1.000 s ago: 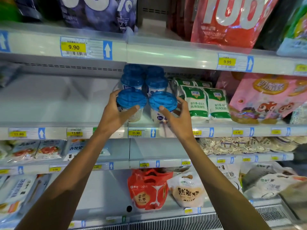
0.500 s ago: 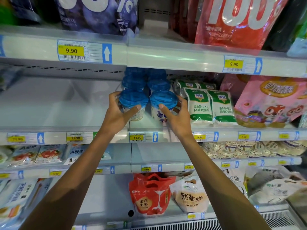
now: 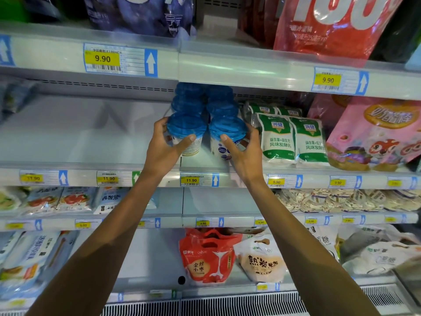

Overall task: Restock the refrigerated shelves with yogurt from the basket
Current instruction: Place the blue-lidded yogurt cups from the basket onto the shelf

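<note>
Two yogurt cups with blue lids stand side by side at the front of the second refrigerated shelf. My left hand grips the left yogurt cup, thumb across its front. My right hand grips the right yogurt cup the same way. Behind them stand more blue-lidded cups in two rows, running back into the shelf. The basket is out of view.
Green and white yogurt pouches stand just right of the cups, then a pink bag. The shelf left of the cups is bare. Large bags sit on the top shelf. Lower shelves hold packets and a red bag.
Both hands have stayed on the two front cups. The view has shifted slightly; the cups sit a little further back against the rows behind them.
</note>
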